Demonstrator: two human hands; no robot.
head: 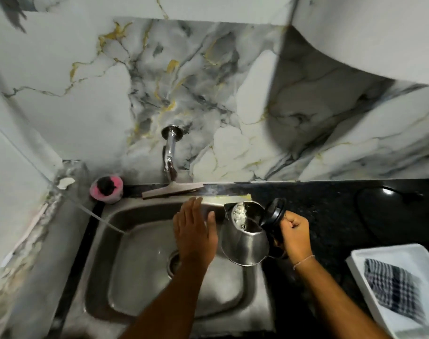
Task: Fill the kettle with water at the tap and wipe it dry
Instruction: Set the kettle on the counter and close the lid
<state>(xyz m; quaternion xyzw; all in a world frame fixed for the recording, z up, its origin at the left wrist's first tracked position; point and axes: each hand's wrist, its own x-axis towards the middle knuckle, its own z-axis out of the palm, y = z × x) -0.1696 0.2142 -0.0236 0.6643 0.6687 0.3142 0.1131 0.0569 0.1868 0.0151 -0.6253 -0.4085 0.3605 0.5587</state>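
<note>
your right hand (pixel 294 234) grips kettle (pixel 244 237) handle, lid open, over sink's (pixel 135 265) right edge – left hand (pixel 195 231) flat, empty. filling step, i judge – next, bring mouth under tap (pixel 170 152).

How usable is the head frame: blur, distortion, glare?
Head view: strong wide-angle bending of the backsplash and counter edge; dim light, big shadow upper right; overall softness, left hand slightly smeared; glare on the tap and inside the kettle, whose lid is open; checked cloth in the white tray reads fine.
</note>
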